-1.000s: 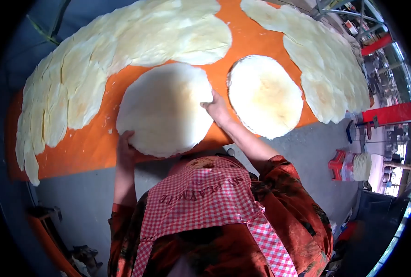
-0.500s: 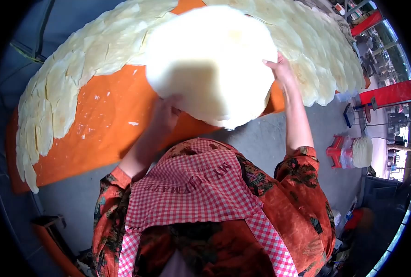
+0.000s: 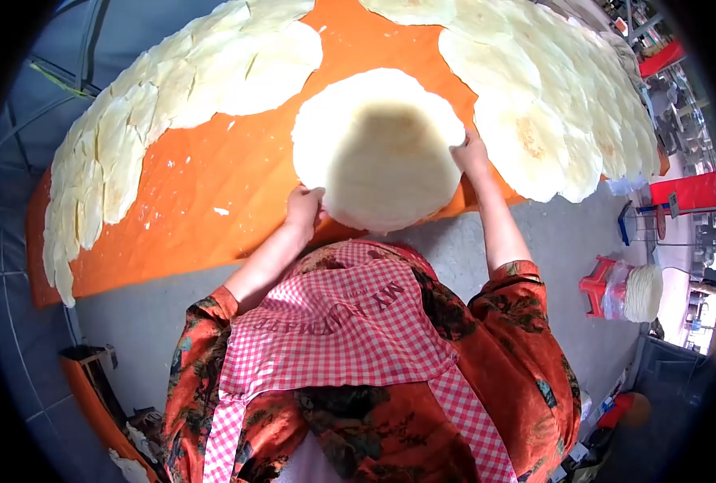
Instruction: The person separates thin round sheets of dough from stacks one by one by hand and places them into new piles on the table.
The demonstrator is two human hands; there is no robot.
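A large round, thin white flatbread sheet [image 3: 374, 153] is held between my two hands above the near edge of an orange table cover [image 3: 189, 193]. My left hand [image 3: 304, 208] pinches its lower left rim, thumb on top. At the upper right rim my right hand [image 3: 472, 154] grips the sheet, fingers partly hidden beneath it. A shadow falls across the middle of the sheet. Overlapping flatbreads [image 3: 197, 76] line the left and far side of the cover, and more overlapping flatbreads [image 3: 543, 97] spread over the right side.
On the floor to the right, a red stool [image 3: 596, 286] stands beside a stack of round sheets [image 3: 642, 293] partly wrapped in plastic. White crumbs dot the orange cover. A dark box-like object [image 3: 92, 362] is at lower left, and red panels [image 3: 692, 191] stand at far right.
The sheet has come down and nearer to my body, looking smaller and less glaring. Both hands still hold its rim. Orange cover now shows beyond it.
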